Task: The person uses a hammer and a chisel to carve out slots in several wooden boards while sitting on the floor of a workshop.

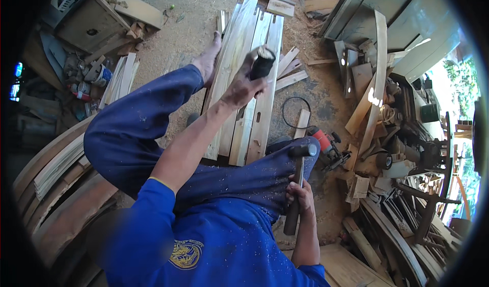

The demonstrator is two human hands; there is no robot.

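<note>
My left hand (243,89) reaches over several long pale planks (228,91) laid side by side. Its fingers are wrapped round the thick black handle of what looks like a chisel (262,65), whose worn, pale end faces up; any blade is hidden below. Narrow slots are cut in some planks. Down by my right thigh, my right hand (301,195) grips a hammer (297,177) by its wooden handle. The metal head points away from me, over my knee, apart from the planks.
A red and black power tool (328,147) lies beyond my right knee, near a looped black cable (295,115). Offcuts (290,73) lie right of the planks. Curved timber (66,185) is stacked at left, scrap wood (397,215) at right. Shavings cover the floor (198,9).
</note>
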